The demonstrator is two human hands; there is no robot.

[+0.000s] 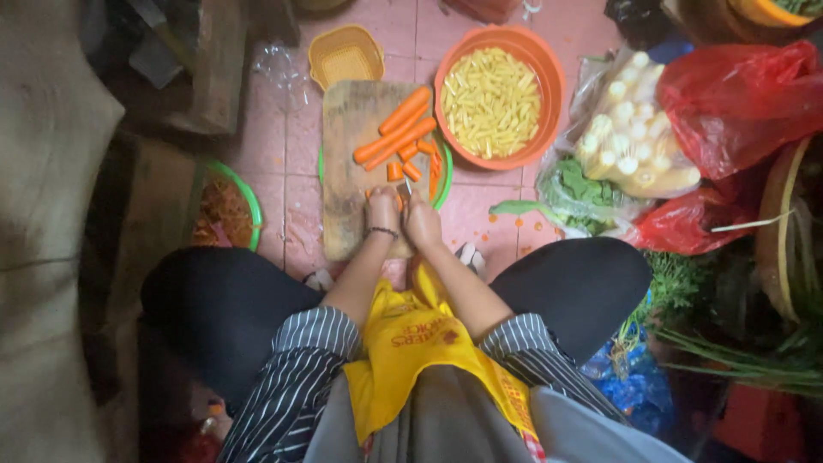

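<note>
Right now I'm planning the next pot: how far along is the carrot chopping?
Done: a few cut pieces lie on the cutting board. In hand: left hand steadies a carrot while right hand cuts it. Left: about three whole peeled carrots.

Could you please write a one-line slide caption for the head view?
Both hands, left and right, cut carrots on a wooden board beside an orange bowl.
</note>
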